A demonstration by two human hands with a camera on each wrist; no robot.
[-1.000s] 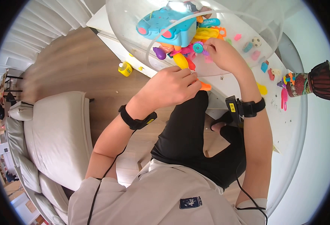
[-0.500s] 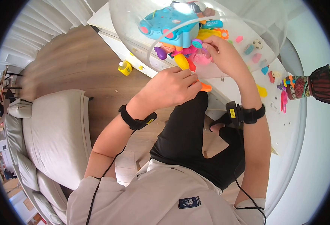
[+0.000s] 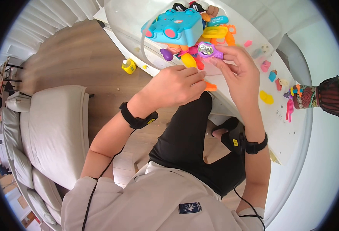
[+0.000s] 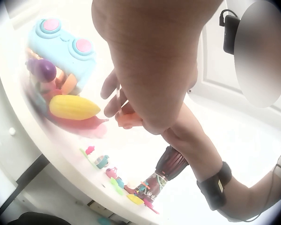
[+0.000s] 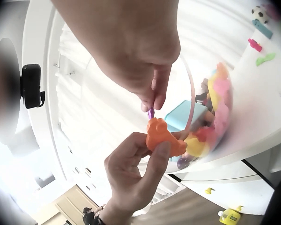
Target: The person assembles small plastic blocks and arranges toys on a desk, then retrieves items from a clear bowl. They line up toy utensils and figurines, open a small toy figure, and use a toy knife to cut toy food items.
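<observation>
In the head view, the right hand (image 3: 243, 75) pinches a purple toy (image 3: 217, 53) with a round silvery face beside the toy pile. That toy's purple end (image 5: 151, 113) shows below the right fingertips in the right wrist view. An orange toy (image 3: 211, 87) is gripped by the left hand (image 3: 173, 87), lower and closer to the body. Seen from the right wrist, the left hand (image 5: 136, 171) has its thumb on the lumpy orange toy (image 5: 160, 136). The left wrist view shows only part of the orange toy (image 4: 130, 120); the left palm is hidden.
A clear tub (image 3: 143, 50) lies around a blue toy case (image 3: 177, 29), a yellow toy (image 3: 188, 60) and a purple eggplant (image 3: 166, 54). Small toys and a drum (image 3: 330, 96) are along the right of the white table (image 3: 269, 127). A yellow bottle (image 3: 129, 66) stands on the floor.
The right hand has drawn back slightly and turned, bringing the purple toy's silvery face into view. The left hand stays nearly in place with the orange toy.
</observation>
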